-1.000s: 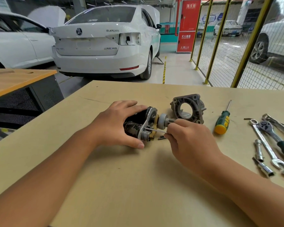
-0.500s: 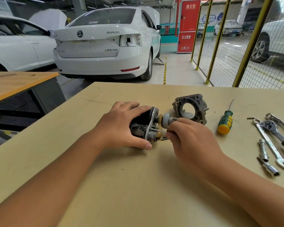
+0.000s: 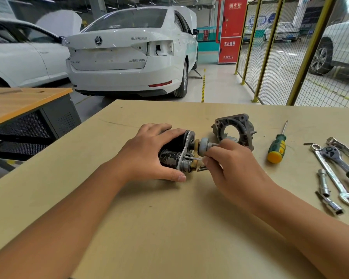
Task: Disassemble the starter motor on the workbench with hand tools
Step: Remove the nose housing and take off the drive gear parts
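Resting on a tan workbench, left hand grips starter motor; right hand pinches its thin rod.

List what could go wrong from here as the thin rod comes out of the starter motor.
1. The right hand pinches only the tip of the thin rod; it may slip or bend.
2. The left hand alone steadies the starter motor, which could roll on the workbench.
3. A small loose part lies under the motor's end and could be knocked away.
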